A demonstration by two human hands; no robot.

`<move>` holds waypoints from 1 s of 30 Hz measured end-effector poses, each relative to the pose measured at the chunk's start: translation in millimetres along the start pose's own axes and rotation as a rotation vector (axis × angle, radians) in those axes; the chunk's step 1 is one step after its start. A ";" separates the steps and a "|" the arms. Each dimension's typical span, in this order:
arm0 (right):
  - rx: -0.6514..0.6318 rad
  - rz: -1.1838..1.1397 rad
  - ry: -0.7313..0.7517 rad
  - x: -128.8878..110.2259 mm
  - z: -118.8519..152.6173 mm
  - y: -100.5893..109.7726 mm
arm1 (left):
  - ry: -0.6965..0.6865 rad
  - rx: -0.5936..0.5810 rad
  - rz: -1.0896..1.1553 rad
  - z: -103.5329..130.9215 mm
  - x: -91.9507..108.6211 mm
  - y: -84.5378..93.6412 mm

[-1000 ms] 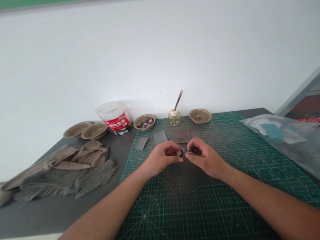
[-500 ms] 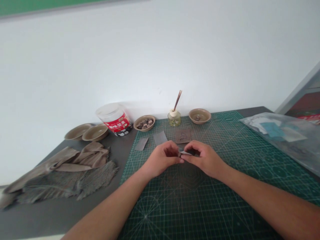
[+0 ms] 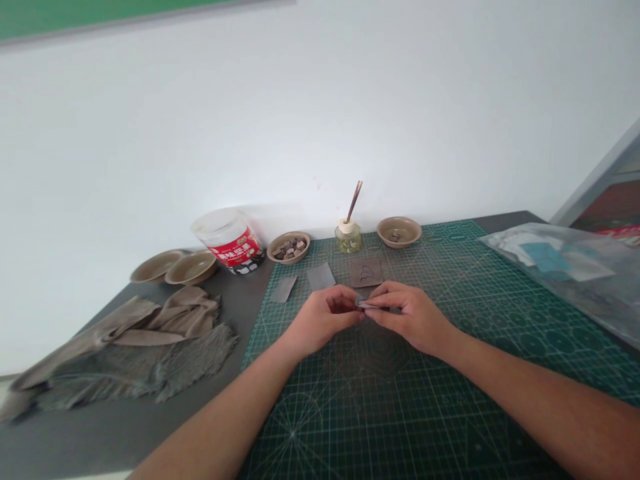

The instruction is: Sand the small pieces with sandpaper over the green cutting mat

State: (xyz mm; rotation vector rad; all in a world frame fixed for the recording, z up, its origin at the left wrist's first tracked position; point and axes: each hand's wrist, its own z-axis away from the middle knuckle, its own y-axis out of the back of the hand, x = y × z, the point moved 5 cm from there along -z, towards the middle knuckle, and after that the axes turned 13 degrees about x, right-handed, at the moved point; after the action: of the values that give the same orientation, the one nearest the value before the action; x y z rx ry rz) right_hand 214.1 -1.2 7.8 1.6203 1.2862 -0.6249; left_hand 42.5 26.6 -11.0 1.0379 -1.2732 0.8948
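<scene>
Left hand (image 3: pixel 321 320) pinches what seems a hard block (image 3: pixel 359 301); right hand (image 3: pixel 416 320), a likely light, bendy sheet (image 3: pixel 370 306), best held edgewise.

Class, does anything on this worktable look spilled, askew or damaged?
The cloth on the left lies crumpled, not folded, and a dull brownish patch discolours the green mat near the right hand, where its grid looks fainter.
</scene>
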 end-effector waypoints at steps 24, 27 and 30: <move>0.003 0.057 0.043 -0.6 3.1 0.2 | 0.019 0.003 -0.013 0.2 1.8 1.5; -0.009 0.049 0.034 -0.7 3.6 -0.7 | 0.012 -0.008 -0.004 -0.1 -0.2 2.2; 0.009 0.063 0.039 -0.3 4.2 -0.7 | 0.005 -0.019 -0.036 -0.3 -2.9 3.1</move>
State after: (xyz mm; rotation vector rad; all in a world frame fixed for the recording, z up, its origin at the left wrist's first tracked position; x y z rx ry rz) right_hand 214.0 -5.1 5.9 1.6814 1.2563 -0.5641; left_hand 39.3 28.0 -13.6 1.0401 -1.2528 0.8560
